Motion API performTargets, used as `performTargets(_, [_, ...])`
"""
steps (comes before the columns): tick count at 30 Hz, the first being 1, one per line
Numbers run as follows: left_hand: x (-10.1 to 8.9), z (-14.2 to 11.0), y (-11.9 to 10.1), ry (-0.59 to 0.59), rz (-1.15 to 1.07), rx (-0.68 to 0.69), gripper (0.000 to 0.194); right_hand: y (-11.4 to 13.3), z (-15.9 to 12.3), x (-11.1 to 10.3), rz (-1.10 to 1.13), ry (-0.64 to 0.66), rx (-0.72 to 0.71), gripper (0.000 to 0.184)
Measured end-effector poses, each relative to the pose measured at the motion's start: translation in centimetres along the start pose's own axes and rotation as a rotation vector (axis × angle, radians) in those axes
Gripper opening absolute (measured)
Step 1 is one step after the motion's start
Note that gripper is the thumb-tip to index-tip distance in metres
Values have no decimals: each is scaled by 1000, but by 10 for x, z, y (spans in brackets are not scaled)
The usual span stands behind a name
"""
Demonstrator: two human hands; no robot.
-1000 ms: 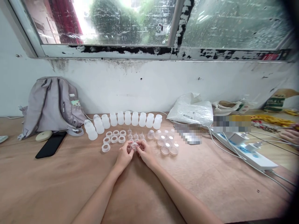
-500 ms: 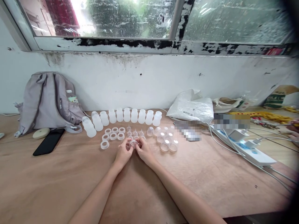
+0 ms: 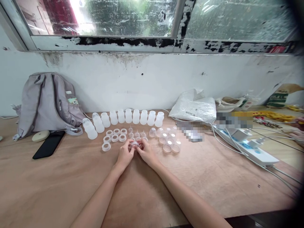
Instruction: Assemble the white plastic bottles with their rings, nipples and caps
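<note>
1. Tipped the clear piece (image 3: pixel 135 144) a little since the earlier frame, and kept both hands close together.
2. Pinched one side of the clear piece with the left hand (image 3: pixel 125 153), with fingers nearly closed, just wide enough for the edge.
3. Pinched the other side with the right hand (image 3: pixel 148 153) in the same small grip.
4. Held the clear piece between both hands, low by the table (image 3: pixel 142 196), just in front of the pointy clear tops (image 3: pixel 137 135). Could not tell if touching the wood.
5. Saw seven see-through rings (image 3: pixel 115 137) in a bunch to the left of the pointy tops.
6. Saw round clear caps (image 3: pixel 167 148) in a bunch to the right, close together.
7. Saw ten cloudy white bottles (image 3: pixel 128 116) in a bendy row at the back, near the wall (image 3: pixel 106 85).
8. Saw a gray bag (image 3: pixel 45 104) far to the left, with a black phone (image 3: pixel 48 145) and a round tan thing (image 3: pixel 41 136) near the front.
9. Saw a shiny white bag (image 3: pixel 194 107) and a plug strip (image 3: pixel 251 147) to the right, and part of another person's hand (image 3: pixel 296 135) at the far edge.
</note>
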State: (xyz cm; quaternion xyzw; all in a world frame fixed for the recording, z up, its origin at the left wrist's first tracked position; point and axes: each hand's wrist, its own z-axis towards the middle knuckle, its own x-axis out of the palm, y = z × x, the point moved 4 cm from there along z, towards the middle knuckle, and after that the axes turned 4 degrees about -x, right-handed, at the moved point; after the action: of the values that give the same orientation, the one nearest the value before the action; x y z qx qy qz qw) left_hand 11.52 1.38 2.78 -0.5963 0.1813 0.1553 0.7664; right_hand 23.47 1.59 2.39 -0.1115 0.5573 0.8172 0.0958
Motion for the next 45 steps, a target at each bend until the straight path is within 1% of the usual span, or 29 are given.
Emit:
performTargets(6, [1,0,0,0,13,-2,18,-1,0,1,-15,2,-18,9])
performTargets(10, [1,-1,3,-22,18,-56,20,-1,0,2,-17,2,-23,10])
performTargets(15, [2,-1,3,-40,109,-72,19,-2,1,4,-24,10,-11,9])
performTargets(19, [3,-2,1,-55,181,-61,18,0,1,2,-30,-1,-22,10])
performTargets(21, [3,-3,1,-57,199,-51,18,1,0,1,-32,-3,-4,10])
performTargets(24, [3,-4,-1,-40,176,-23,17,1,0,-1,-34,-30,37,10])
performTargets(27, [2,-5,-2,-16,117,11,16,1,1,-4,-46,-70,42,6])
performTargets(31, [2,-4,-4,21,111,26,18,-3,4,-4,-93,-49,40,5])
performTargets(34, [2,-4,-7,64,97,59,23,-7,8,-4,-134,-29,60,7])
performTargets(38, [2,-5,-11,106,105,97,27,-7,8,-5,-184,-51,68,8])
performTargets(45, [1,-8,-13,94,88,117,25,0,5,-4,-211,-60,23,9])
